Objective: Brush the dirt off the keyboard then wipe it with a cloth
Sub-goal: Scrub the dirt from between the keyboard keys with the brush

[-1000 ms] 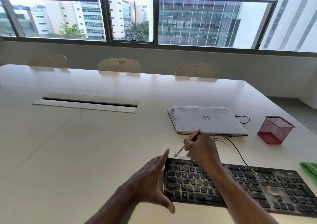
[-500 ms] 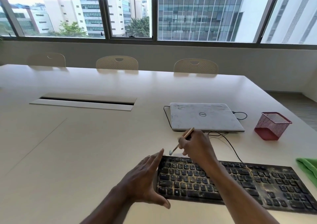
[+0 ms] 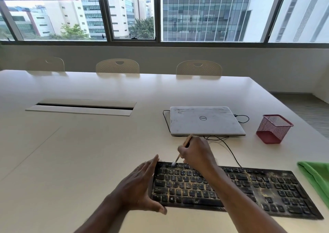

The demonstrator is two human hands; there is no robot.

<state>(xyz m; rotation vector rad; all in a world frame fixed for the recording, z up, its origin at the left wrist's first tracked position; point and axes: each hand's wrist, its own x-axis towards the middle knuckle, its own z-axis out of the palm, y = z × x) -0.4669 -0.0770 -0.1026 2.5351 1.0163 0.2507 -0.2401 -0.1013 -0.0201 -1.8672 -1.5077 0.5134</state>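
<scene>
A black keyboard (image 3: 249, 188) speckled with yellowish dirt lies on the white table (image 3: 80, 152) in front of me. My right hand (image 3: 196, 154) pinches a thin wooden-handled brush (image 3: 179, 157), whose pale tip touches the top left key row. My left hand (image 3: 140, 184) lies flat against the keyboard's left end, fingers straight and thumb along the front edge. A green cloth (image 3: 316, 177) sits at the right edge of view, partly cut off.
A closed white laptop (image 3: 204, 120) lies behind the keyboard, with black cables (image 3: 229, 149) trailing around it. A red mesh pen cup (image 3: 273, 128) stands to its right. A cable slot (image 3: 83, 107) is set in the table at the left. Three chairs line the far side.
The brush tip has dropped from just beyond the keyboard's back edge onto the top key row. My left hand stays braced at the keyboard's left end.
</scene>
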